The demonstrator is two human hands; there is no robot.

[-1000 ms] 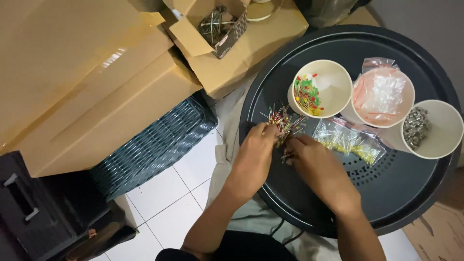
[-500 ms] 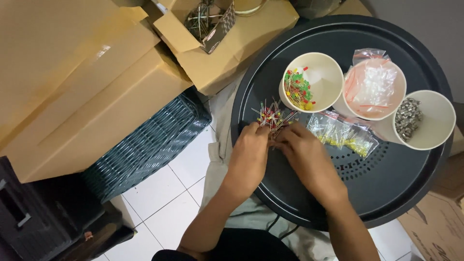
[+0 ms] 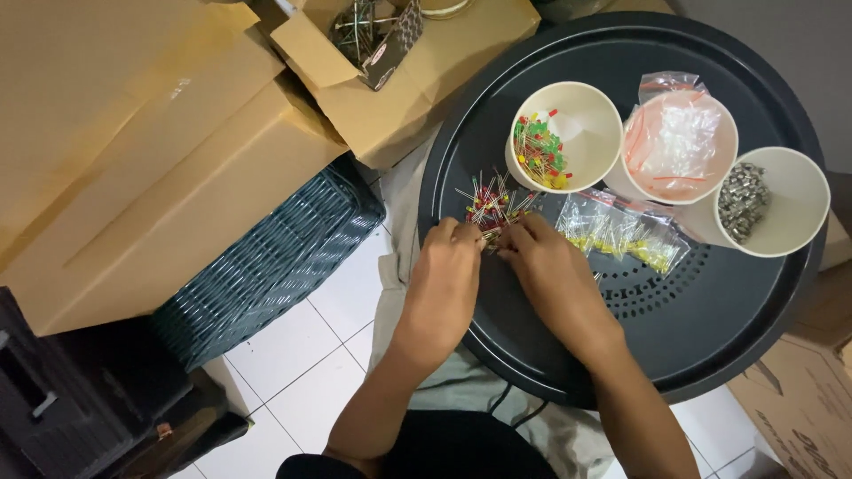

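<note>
Red-and-yellow wire-legged diodes (image 3: 491, 206) lie bunched left of centre on the round black tray (image 3: 710, 328), where the left hand (image 3: 441, 288) and right hand (image 3: 550, 275) apparently pinch them, fingers narrowed, sorting underway.

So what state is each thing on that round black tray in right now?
Left hand: fingertips on the bundle.
Right hand: fingertips on the bundle.
Bundle of small red wire-legged parts: bunched, legs splayed.
Cream paper cup of mixed green, red and yellow parts: upright, partly filled.
Clear plastic bags of yellow parts: lying flat.
Round black tray: level.
</note>
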